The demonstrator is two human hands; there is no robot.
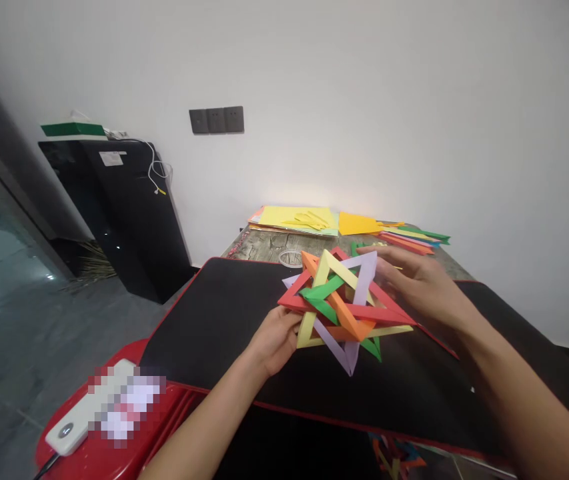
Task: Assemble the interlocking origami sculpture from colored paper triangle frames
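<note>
A star-shaped origami model (347, 310) of interlocked folded paper strips in red, orange, yellow, green and lilac is held up over the black mat (224, 327). My left hand (277, 337) grips it from the lower left, its fingertips hidden behind the paper. At the upper right, my right hand (414, 280) curves around the far side of the model, thumb and fingers close to the lilac point. The model partly covers the fingers of both hands.
Yellow paper sheets (274, 217) and folded coloured strips (409, 240) lie along the table's back edge, near a roll of clear tape (291, 258). A red stool (74, 453) holds a white device (89, 407). Behind stands a black cabinet (124, 220).
</note>
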